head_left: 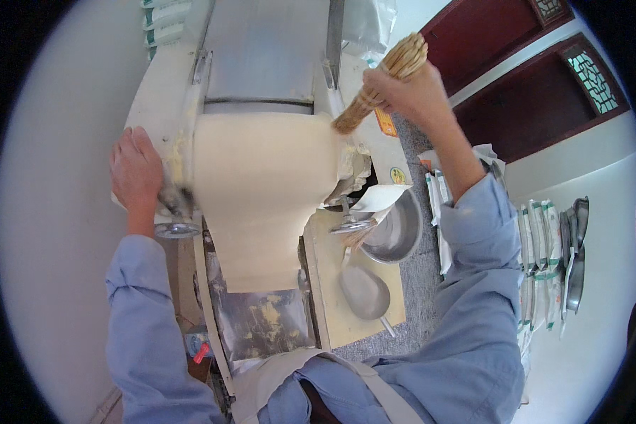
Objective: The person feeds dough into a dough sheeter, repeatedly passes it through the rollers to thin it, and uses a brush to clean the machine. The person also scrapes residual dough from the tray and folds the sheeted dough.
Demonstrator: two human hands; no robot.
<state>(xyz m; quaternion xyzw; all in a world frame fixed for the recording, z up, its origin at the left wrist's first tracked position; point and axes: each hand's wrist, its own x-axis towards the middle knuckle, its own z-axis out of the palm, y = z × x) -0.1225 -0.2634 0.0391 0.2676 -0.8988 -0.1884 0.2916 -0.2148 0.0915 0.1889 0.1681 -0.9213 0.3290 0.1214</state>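
A wide, smooth sheet of dough (259,159) lies over the rollers of a dough sheeting machine (153,100) and hangs down to a floury metal tray (265,323). In my right hand (408,93) is a short straw brush (355,108), its tip at the sheet's upper right edge. My left hand (137,167) rests on the machine's left side panel, fingers together and holding nothing that I can see. Crumpled dough (356,169) sits at the right end of the rollers. Below each side is a metal handwheel (177,230).
A metal scoop (364,292) lies on a yellowish board (318,265) right of the tray. Beside it stand a steel bowl (403,228) and another straw brush (359,236). Packed bags (540,233) are stacked at the right. A white wall runs along the left.
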